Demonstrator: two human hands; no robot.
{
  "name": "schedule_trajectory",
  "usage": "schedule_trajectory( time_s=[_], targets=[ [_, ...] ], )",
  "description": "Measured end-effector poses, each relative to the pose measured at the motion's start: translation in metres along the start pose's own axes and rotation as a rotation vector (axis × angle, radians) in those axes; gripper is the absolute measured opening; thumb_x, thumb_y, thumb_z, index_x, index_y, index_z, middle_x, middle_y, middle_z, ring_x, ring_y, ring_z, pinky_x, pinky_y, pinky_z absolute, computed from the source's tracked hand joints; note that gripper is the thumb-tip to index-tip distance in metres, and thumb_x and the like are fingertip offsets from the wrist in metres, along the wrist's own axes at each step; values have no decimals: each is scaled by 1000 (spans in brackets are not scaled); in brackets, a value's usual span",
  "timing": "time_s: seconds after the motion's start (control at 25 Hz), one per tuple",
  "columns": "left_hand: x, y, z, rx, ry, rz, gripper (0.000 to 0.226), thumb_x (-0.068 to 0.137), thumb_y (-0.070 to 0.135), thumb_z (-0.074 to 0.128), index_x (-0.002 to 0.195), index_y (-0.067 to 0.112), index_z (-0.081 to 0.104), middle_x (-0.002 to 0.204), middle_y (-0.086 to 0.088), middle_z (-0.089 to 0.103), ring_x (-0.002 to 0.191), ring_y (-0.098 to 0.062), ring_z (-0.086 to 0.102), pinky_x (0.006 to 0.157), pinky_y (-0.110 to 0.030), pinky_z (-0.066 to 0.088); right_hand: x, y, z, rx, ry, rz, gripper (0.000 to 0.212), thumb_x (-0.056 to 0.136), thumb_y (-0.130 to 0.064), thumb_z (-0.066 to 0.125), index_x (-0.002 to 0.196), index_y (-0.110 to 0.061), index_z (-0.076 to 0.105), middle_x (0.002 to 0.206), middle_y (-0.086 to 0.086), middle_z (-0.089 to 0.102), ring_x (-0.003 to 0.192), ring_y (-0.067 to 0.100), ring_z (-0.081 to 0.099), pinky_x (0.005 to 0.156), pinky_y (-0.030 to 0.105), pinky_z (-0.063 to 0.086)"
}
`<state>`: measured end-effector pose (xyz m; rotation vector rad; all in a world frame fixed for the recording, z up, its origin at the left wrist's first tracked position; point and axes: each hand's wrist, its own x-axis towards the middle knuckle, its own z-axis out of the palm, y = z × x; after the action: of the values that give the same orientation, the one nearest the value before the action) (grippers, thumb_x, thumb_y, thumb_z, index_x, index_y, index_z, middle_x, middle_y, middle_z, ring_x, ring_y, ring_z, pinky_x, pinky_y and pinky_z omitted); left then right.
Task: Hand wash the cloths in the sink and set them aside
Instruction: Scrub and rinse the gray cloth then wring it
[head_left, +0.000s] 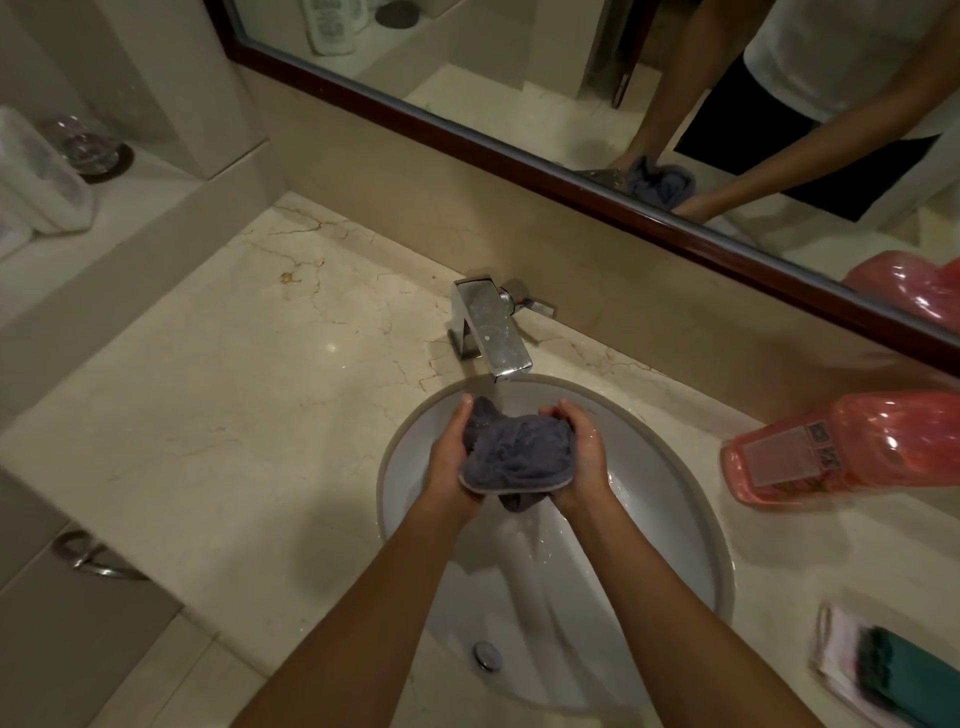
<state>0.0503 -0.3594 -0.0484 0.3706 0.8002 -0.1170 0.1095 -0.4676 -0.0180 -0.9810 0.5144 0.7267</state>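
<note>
A bunched grey cloth (511, 453) with a pale edge is held over the white sink (675, 519), just below the chrome tap (491, 325). My left hand (451, 462) grips its left side with the fingers curled up around it. My right hand (579, 457) grips the right side the same way. A wet tail of the cloth hangs down between my wrists. Water runs from the tap spout onto the far edge of the cloth.
A pink bottle (852, 447) lies on its side on the marble counter (234, 389) right of the sink. A folded pile of cloths (883, 670) sits at the near right edge. The mirror (571, 78) runs behind the tap. Glass jars (85, 145) stand on the left ledge.
</note>
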Motion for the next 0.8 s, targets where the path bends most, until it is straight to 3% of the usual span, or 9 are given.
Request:
schedule_trajectory(
  time_s=[0.08, 0.16, 0.28, 0.44, 0.52, 0.6, 0.68, 0.76, 0.8],
  targets=[
    [-1, 2, -2, 49, 41, 57, 69, 78, 55, 73, 127, 7, 64, 119, -24, 70, 108, -44, 69, 94, -57, 55, 4, -1, 2, -141, 47, -95, 18, 93, -22, 66, 100, -6, 71, 96, 8, 61, 78, 19, 68, 64, 33, 60],
    [-5, 6, -1, 142, 46, 27, 70, 75, 60, 74, 121, 8, 69, 114, -23, 72, 103, -43, 71, 93, -58, 55, 4, 1, 4, -215, -47, -1, 33, 94, -27, 64, 122, -8, 65, 110, 8, 62, 88, 23, 72, 67, 34, 62],
    [-9, 12, -1, 243, 81, 8, 69, 83, 67, 64, 115, 6, 74, 115, -22, 72, 106, -42, 70, 99, -55, 52, 0, 8, 5, -318, -129, 149, 35, 96, -37, 60, 107, -4, 66, 103, 14, 72, 82, 25, 75, 65, 34, 60],
    [-9, 7, 8, 429, 211, 267, 47, 98, 51, 52, 91, 11, 75, 100, -19, 75, 99, -37, 72, 94, -47, 56, 13, 15, 15, -476, 128, -27, 27, 93, -30, 66, 90, -5, 73, 91, 16, 76, 81, 28, 75, 72, 36, 60],
    [-9, 2, 11, 429, 212, 260, 51, 99, 54, 48, 102, 11, 76, 101, -15, 77, 101, -33, 72, 94, -43, 56, 21, 15, 21, -444, 252, -130, 23, 92, -28, 69, 88, -6, 74, 87, 15, 76, 83, 31, 74, 78, 39, 61],
    [-10, -1, 12, 390, 172, 211, 55, 98, 59, 46, 113, 14, 74, 107, -13, 76, 105, -29, 71, 95, -41, 54, 27, 17, 27, -442, 310, -241, 21, 94, -29, 67, 84, -10, 71, 83, 11, 75, 81, 28, 73, 72, 34, 60],
    [-6, -7, 12, 431, 180, 283, 47, 100, 55, 46, 114, 19, 73, 104, -7, 77, 98, -21, 74, 84, -32, 57, 29, 21, 32, -478, 330, -328, 24, 99, -31, 61, 82, -15, 69, 79, 6, 73, 78, 23, 71, 64, 27, 56],
    [-1, -10, 13, 509, 253, 441, 30, 103, 46, 49, 105, 26, 70, 92, 1, 77, 83, -11, 75, 65, -20, 57, 32, 26, 35, -472, 336, -364, 29, 102, -32, 55, 82, -15, 67, 79, 7, 72, 76, 23, 70, 66, 31, 57],
    [1, -10, 14, 540, 290, 503, 24, 103, 44, 50, 101, 28, 69, 90, 2, 76, 79, -10, 75, 63, -20, 57, 33, 27, 35, -449, 333, -365, 31, 102, -32, 54, 80, -15, 67, 78, 8, 71, 74, 23, 68, 68, 34, 57]
  ],
)
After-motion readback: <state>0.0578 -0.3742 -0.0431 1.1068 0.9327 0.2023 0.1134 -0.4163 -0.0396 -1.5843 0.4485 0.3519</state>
